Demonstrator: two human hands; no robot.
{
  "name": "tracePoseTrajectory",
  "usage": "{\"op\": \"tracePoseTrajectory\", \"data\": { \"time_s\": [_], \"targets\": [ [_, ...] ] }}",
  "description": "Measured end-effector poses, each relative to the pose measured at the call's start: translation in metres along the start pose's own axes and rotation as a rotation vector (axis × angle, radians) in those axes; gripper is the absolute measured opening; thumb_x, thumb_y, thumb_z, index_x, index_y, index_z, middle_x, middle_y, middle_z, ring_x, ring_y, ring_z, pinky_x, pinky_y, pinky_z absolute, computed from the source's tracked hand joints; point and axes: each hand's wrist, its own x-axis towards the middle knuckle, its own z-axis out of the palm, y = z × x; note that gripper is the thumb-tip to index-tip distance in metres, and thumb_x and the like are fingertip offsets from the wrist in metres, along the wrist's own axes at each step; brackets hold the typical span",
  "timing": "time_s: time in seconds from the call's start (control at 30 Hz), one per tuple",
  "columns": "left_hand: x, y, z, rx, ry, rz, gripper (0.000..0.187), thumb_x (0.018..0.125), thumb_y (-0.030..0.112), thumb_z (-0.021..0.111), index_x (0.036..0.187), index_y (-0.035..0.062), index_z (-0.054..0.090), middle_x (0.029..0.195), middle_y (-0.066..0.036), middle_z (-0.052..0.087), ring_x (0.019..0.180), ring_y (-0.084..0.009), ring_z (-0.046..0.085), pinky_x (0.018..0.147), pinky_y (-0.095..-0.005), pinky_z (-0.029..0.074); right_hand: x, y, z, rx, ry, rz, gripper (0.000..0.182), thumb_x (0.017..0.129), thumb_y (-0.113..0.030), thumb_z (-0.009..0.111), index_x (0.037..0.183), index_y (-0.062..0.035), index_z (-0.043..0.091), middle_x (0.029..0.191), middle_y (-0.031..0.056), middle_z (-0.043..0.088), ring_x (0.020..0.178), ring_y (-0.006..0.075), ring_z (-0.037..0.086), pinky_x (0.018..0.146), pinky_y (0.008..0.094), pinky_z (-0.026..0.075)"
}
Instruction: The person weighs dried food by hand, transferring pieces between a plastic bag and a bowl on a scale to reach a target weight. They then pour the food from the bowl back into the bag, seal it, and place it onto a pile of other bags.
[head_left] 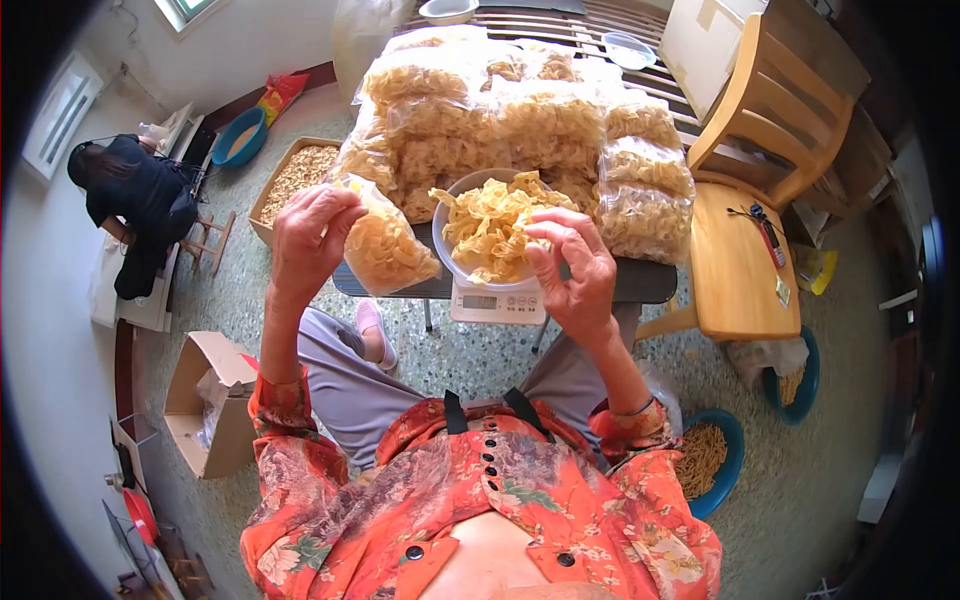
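Observation:
My left hand [312, 235] pinches the top edge of a clear plastic bag [388, 248], which is partly filled with pale yellow dried slices and hangs at the table's front edge. Beside it, a round bowl [447, 254] heaped with dried yellow slices [490, 222] rests on a white digital scale [497, 303]. Over the bowl's right side is my right hand [578, 270], thumb and fingers curled toward each other by the slices. Whether a piece is between those fingertips I cannot make out. The scale's reading is too small to read.
Filled bags [545, 125] are stacked behind the bowl. A wooden chair [745, 260] stands right, with small items on its seat. Blue basins [728, 465] and an open cardboard box [205, 405] sit on the floor. Another person [135, 205] sits bent over at far left.

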Motion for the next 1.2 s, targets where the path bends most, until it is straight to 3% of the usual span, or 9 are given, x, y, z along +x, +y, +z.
{"op": "tracePoseTrajectory", "data": {
  "time_s": [0.1,0.3,0.33,0.47,0.6,0.73,0.97,1.07,1.2],
  "targets": [
    [0.013,0.022,-0.017,-0.086,0.02,-0.028,0.01,0.087,-0.001,0.076,0.094,-0.0007,0.069,0.083,-0.014,0.068,0.073,-0.0291,0.069,0.065,-0.0362,0.053,-0.005,-0.012,0.009,0.124,0.022,-0.005,0.017,0.092,-0.009,0.077,0.106,-0.0013,0.071,0.11,0.013,0.07,0.087,0.0159,0.069,0.061,0.0249,0.054],
    [0.037,0.061,-0.05,-0.119,0.156,0.059,0.011,0.089,-0.003,0.075,0.097,-0.0003,0.068,0.085,-0.009,0.064,0.073,-0.0151,0.061,0.067,-0.0259,0.049,-0.032,-0.036,0.024,0.656,-0.003,0.392,0.034,0.09,-0.011,0.081,0.118,0.0019,0.064,0.107,0.008,0.067,0.088,0.0109,0.067,0.071,0.024,0.058],
    [0.041,0.066,-0.053,-0.096,0.173,0.102,0.012,0.09,-0.003,0.075,0.099,-0.0017,0.067,0.085,-0.007,0.064,0.074,-0.0134,0.06,0.067,-0.0246,0.048,-0.034,-0.036,0.025,0.692,-0.028,0.434,0.047,0.089,-0.017,0.083,0.126,0.0016,0.06,0.112,0.0078,0.065,0.093,0.0117,0.067,0.077,0.024,0.058],
    [0.048,0.081,-0.056,-0.084,0.275,0.159,0.015,0.086,-0.005,0.077,0.097,-0.0015,0.067,0.083,-0.009,0.065,0.068,-0.0159,0.06,0.06,-0.0274,0.048,-0.037,-0.042,0.03,0.747,-0.076,0.594,0.062,0.086,-0.024,0.087,0.134,0.0017,0.055,0.115,0.0089,0.064,0.099,0.014,0.066,0.082,0.0267,0.059],
    [0.052,0.096,-0.044,-0.116,0.308,0.182,0.015,0.087,-0.003,0.077,0.097,-0.0017,0.066,0.082,-0.009,0.065,0.07,-0.0161,0.06,0.061,-0.0274,0.049,-0.038,-0.04,0.036,1.33,-0.226,0.711,0.109,0.074,-0.028,0.096,0.156,-0.0007,0.03,0.153,0.0153,0.047,0.139,0.0253,0.05,0.115,0.0394,0.043],
    [0.048,0.103,-0.029,-0.204,0.252,0.056,0.012,0.093,0.0,0.074,0.1,-0.0001,0.064,0.081,-0.009,0.065,0.069,-0.0162,0.065,0.062,-0.0284,0.052,-0.044,-0.054,0.048,1.599,-0.035,0.64,0.109,0.071,-0.021,0.097,0.156,-0.0026,0.032,0.153,0.0125,0.048,0.141,0.0265,0.048,0.12,0.0459,0.037],
    [0.047,0.106,-0.012,-0.322,0.087,-0.072,0.008,0.099,0.003,0.066,0.106,0.003,0.061,0.078,-0.008,0.065,0.067,-0.0143,0.068,0.06,-0.0284,0.053,-0.038,-0.045,0.032,1.546,0.1,0.695,0.103,0.073,-0.016,0.095,0.155,-0.0023,0.034,0.15,0.0125,0.05,0.139,0.0252,0.049,0.118,0.0439,0.039],
    [0.05,0.112,-0.006,-0.387,0.03,-0.114,0.008,0.1,0.002,0.064,0.106,0.0037,0.06,0.076,-0.006,0.065,0.064,-0.0133,0.066,0.058,-0.0279,0.051,-0.031,-0.053,0.028,1.531,0.151,0.58,0.092,0.078,-0.01,0.09,0.153,-0.0014,0.037,0.146,0.0125,0.054,0.136,0.0248,0.053,0.116,0.0422,0.042],
    [0.054,0.114,0.002,-0.557,-0.083,-0.168,0.007,0.099,0.003,0.066,0.105,0.0031,0.062,0.074,-0.005,0.064,0.059,-0.0122,0.062,0.055,-0.0271,0.049,-0.031,-0.044,0.02,1.462,0.143,0.704,0.07,0.084,-0.004,0.081,0.145,0.0,0.047,0.136,0.0124,0.063,0.125,0.0245,0.062,0.109,0.0398,0.049]
  ]
}}
